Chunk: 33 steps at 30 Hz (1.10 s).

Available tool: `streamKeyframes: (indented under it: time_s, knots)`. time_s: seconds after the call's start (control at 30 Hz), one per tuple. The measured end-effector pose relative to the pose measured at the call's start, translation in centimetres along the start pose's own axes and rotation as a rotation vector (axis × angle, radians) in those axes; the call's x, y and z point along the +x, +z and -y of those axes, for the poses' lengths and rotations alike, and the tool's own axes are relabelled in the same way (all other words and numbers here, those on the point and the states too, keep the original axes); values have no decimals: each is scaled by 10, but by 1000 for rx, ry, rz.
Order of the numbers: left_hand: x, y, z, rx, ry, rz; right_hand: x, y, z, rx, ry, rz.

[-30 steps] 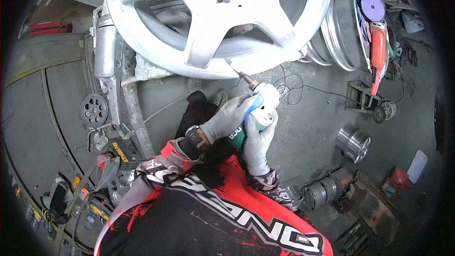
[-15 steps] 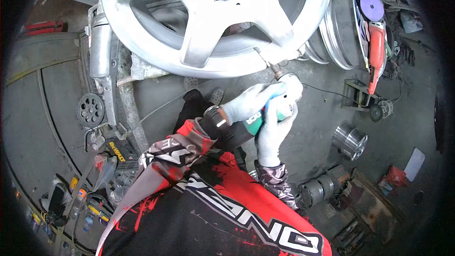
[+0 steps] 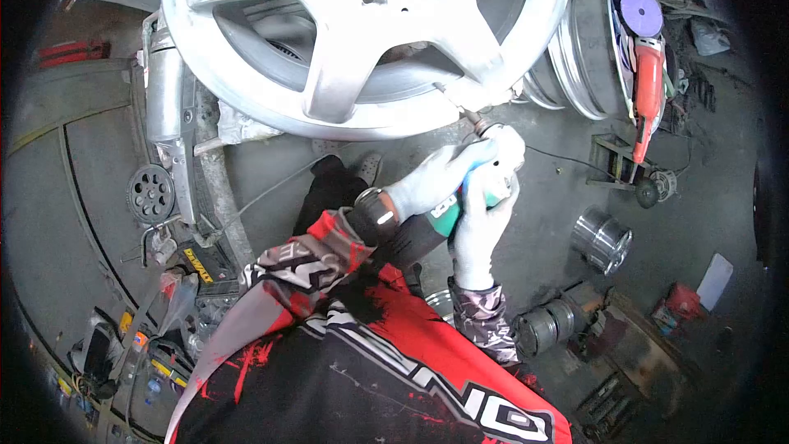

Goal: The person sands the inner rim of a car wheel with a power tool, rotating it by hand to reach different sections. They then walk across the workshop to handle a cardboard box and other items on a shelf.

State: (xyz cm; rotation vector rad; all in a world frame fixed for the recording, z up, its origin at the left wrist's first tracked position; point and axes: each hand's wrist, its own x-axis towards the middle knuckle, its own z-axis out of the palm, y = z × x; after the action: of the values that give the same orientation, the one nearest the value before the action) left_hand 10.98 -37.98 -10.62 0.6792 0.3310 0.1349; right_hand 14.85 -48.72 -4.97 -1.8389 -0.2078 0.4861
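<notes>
My left hand (image 3: 436,181), in a white glove and with a dark watch at the wrist, is wrapped round the front of a green and black power tool (image 3: 442,215). Lower on the right, my right hand (image 3: 477,234), also gloved, grips the same tool near its white head. A thin shaft points from that head toward a large silver wheel (image 3: 335,82). The shaft's tip lies over the lower rim, between two spokes; whether it touches is unclear.
More silver rims (image 3: 596,49) stand at the right, with a red power tool (image 3: 649,90) and a purple disc (image 3: 641,12) by them. A loose rim (image 3: 602,240) is on the floor. Left are a metal cylinder (image 3: 167,90) and a DeWalt item (image 3: 198,265).
The wheel and surroundings have shifted slightly left in the view. Both hands keep their hold on the tool, and its tip appears a little farther left.
</notes>
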Motion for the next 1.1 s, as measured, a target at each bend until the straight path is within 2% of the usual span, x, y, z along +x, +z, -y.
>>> streamKeyframes:
  time_s: [0.1,0.13,0.27,0.33,0.37,0.43,0.47,0.5,0.57,0.6,0.67,0.8,0.87,0.9,0.97,1.03,1.1]
  knots:
    - [14,10,-18,-37,-89,-9,12,-1,7,-90,-73,-46]
    - [17,11,-15,42,-36,-30,15,-1,7,-100,-84,-45]
    - [2,6,-8,9,-1,-94,7,4,11,-125,-46,-29]
    - [-10,-12,15,291,288,-32,-5,8,10,-84,-7,-9]
    - [-20,-17,19,291,286,-35,-10,9,8,-84,-4,-8]
    - [-36,-16,5,806,366,-67,-16,11,6,-4,17,43]
    - [-31,-12,1,329,111,-39,-18,10,4,-27,9,40]
    - [-31,-12,1,329,112,-39,-17,12,5,-26,8,40]
    - [-31,-12,4,786,389,-109,-12,12,8,17,36,5]
    - [-22,-8,0,782,392,-107,-7,10,8,14,34,4]
    - [2,2,-14,51,-70,-41,1,6,4,-20,-15,-70]
    - [7,3,-14,-16,-128,-5,3,5,7,-31,-27,-68]
    - [-6,-1,-7,3,-1,-13,-6,9,5,-107,-48,-51]
    - [-15,-6,-3,7,-2,-14,-11,12,6,-104,-46,-52]
    - [-35,-19,4,774,479,-69,-22,18,8,-12,16,-3]
    - [-48,-27,7,804,415,-53,-30,18,-4,-2,-8,18]
    - [-59,-29,8,933,405,-104,-38,23,-7,11,68,42]
